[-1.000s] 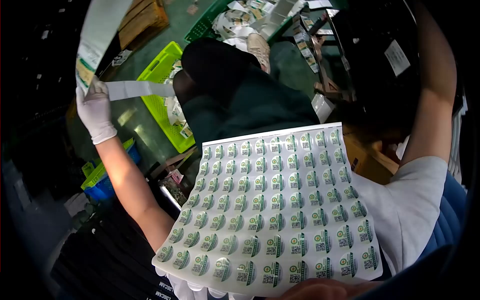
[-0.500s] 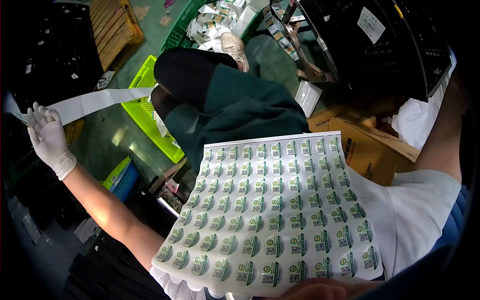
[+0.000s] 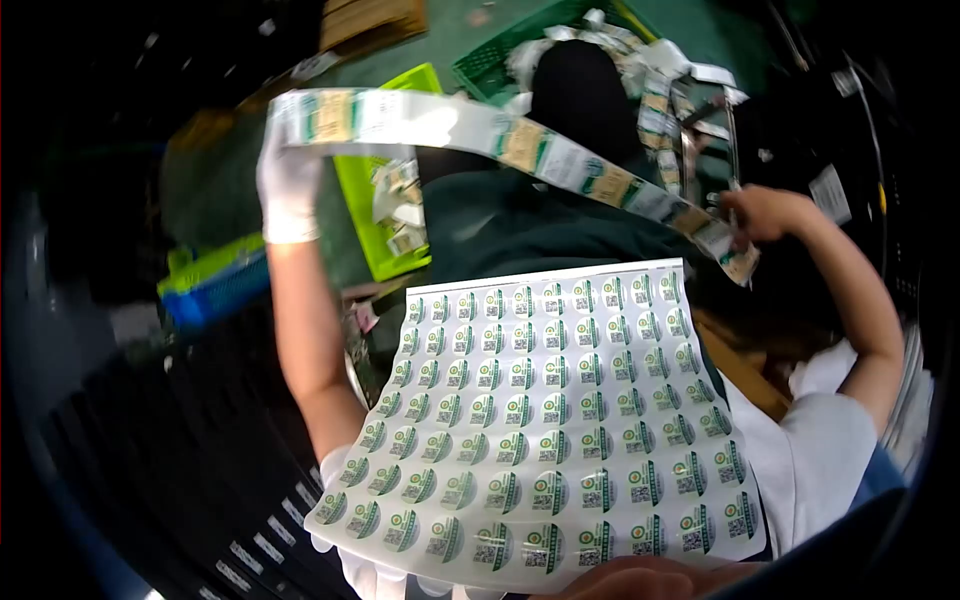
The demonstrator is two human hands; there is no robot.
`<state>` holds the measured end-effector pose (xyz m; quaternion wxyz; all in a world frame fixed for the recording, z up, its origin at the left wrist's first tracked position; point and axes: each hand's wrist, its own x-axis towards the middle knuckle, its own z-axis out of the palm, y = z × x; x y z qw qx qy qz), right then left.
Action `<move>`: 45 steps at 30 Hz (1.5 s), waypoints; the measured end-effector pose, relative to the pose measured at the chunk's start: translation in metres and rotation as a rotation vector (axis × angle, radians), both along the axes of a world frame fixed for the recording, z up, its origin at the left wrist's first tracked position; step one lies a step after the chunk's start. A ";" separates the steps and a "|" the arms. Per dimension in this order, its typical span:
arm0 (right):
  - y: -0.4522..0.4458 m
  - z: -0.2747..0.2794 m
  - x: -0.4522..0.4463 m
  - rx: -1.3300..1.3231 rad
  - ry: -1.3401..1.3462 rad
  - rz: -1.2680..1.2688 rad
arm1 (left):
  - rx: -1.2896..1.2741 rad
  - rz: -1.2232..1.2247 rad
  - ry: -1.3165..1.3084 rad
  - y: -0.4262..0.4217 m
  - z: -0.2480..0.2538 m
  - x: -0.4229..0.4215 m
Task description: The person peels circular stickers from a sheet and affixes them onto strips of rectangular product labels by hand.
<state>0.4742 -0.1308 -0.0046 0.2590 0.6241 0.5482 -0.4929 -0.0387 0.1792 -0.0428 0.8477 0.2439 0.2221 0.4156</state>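
Observation:
My left hand [image 3: 288,192], in a white glove and blurred, grips one end of a label strip [image 3: 565,162]. The strip has tan, green and white printed panels and spans across my lap, curving a little. Bare fingers of my right hand [image 3: 772,214] are closed on the strip near its other end, which dangles below them. Close to the camera, a white sheet of round green QR-code stickers [image 3: 535,390] covers the lower middle and hides part of both arms. White-gloved fingertips and a skin-coloured shape show at its lower edge; I cannot tell whose they are.
A lime-green basket [image 3: 352,205] holding label pieces stands left of my legs. Beyond them is a dark green crate [image 3: 490,55] heaped with strips. A blue crate [image 3: 215,295] lies at left, a wooden pallet [image 3: 370,28] at the back, black crates along the sides.
My left hand has swung inward to the right with the strip, whose printed side now shows. My right hand has come into view, holding the strip's other end. The sticker sheet stays put.

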 end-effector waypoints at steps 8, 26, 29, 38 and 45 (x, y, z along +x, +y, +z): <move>0.049 0.038 0.002 0.726 -0.021 -0.292 | 0.330 0.325 0.490 -0.094 -0.005 0.103; 0.123 -0.040 -0.128 0.351 0.984 -0.930 | -0.236 0.153 -0.049 -0.146 -0.043 0.157; 0.123 -0.055 -0.129 0.341 0.898 -1.057 | -0.308 0.052 -0.391 -0.148 -0.056 0.178; 0.119 -0.081 -0.056 0.106 0.995 -1.140 | -0.314 0.138 0.093 -0.144 -0.106 0.274; 0.134 -0.059 -0.081 0.644 0.734 -0.640 | -0.115 0.155 0.023 -0.123 -0.084 0.220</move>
